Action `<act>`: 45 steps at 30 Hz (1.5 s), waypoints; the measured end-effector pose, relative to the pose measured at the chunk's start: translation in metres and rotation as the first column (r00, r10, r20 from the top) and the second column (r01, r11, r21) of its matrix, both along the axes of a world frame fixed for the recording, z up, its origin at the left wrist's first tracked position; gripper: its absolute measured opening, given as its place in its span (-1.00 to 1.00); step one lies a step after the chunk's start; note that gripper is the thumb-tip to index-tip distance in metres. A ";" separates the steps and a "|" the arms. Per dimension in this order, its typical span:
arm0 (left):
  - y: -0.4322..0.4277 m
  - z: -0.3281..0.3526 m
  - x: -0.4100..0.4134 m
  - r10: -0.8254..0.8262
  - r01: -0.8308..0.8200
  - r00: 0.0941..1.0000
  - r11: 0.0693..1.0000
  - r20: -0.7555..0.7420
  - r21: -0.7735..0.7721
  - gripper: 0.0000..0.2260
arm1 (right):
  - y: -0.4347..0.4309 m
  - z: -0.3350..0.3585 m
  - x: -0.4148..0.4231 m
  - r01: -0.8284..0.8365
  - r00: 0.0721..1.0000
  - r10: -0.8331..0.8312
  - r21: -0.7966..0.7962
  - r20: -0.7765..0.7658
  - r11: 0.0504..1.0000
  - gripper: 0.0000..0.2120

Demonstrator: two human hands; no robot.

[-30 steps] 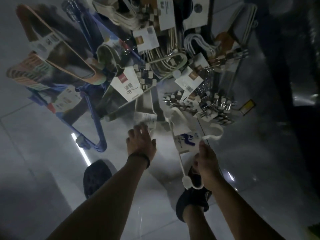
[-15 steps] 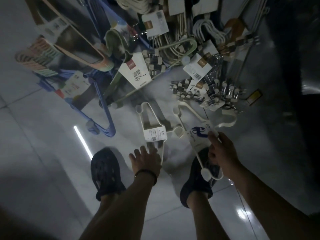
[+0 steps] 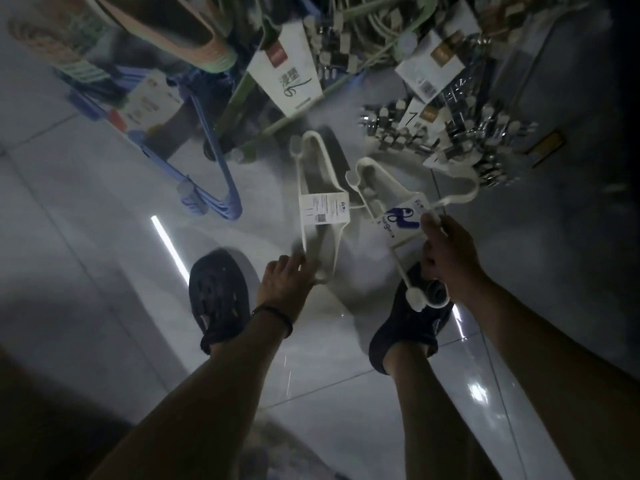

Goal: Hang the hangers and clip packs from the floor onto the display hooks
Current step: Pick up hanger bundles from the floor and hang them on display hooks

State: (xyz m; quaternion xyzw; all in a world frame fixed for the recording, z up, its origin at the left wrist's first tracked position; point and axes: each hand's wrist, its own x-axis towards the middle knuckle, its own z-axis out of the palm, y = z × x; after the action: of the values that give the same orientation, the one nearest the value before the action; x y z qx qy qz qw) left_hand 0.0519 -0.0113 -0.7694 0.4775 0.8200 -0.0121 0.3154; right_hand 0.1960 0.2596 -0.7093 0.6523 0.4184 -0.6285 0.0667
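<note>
Two white hanger packs are in the middle of the head view. My right hand (image 3: 448, 258) grips one white hanger pack (image 3: 398, 216) with a blue-printed label, held above the floor. The other white hanger pack (image 3: 320, 206) carries a white barcode label, and my left hand (image 3: 282, 284) touches its lower end with its fingers around the tip. Behind them on the floor lie blue hangers (image 3: 211, 181), a green hanger pack (image 3: 287, 81) with a white card, pink hangers (image 3: 187, 32) and several clip packs (image 3: 446, 129).
Glossy grey floor tiles (image 3: 86, 237) reflect a ceiling light strip. My two feet in dark shoes (image 3: 218, 292) stand just below the hands. The pile of goods crowds the top of the view; a dark area fills the right edge.
Both hands have drawn back toward my feet. The right hand lifted its labelled hanger pack along. The left hand moved down to the lower end of the second white pack.
</note>
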 end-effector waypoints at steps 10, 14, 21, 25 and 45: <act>0.029 0.128 -0.052 0.060 -0.097 0.975 0.981 0.214 0.169 -0.70 | 0.027 0.094 0.016 0.081 0.996 -0.083 -0.042 -0.028 0.996 -0.82; 0.070 0.176 -0.094 0.143 -0.242 0.936 0.926 0.323 0.289 -0.74 | 0.036 0.129 0.007 0.094 0.994 -0.094 -0.001 -0.046 0.996 -0.73; 0.134 0.248 -0.156 0.542 -0.802 -0.026 0.490 0.840 -0.341 -0.72 | 0.050 0.167 -0.022 0.040 0.982 -0.035 0.022 -0.183 0.999 -0.82; 0.152 0.282 -0.165 0.494 -0.663 -0.388 0.436 0.778 -0.608 -0.63 | 0.040 0.190 -0.041 0.046 0.959 -0.075 -0.112 -0.274 0.993 -0.40; 0.301 0.606 -0.117 0.569 -0.846 -0.357 0.139 0.741 -0.515 -0.89 | 0.093 0.520 -0.046 -0.042 0.865 -0.103 -0.276 -0.490 0.960 -0.48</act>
State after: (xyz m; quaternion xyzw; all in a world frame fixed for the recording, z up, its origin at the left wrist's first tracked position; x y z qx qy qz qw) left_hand -0.0650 0.2894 -0.1633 -0.2150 0.5970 0.5523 0.5406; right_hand 0.1499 0.3526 -0.1892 0.4580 0.3186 -0.8291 0.0368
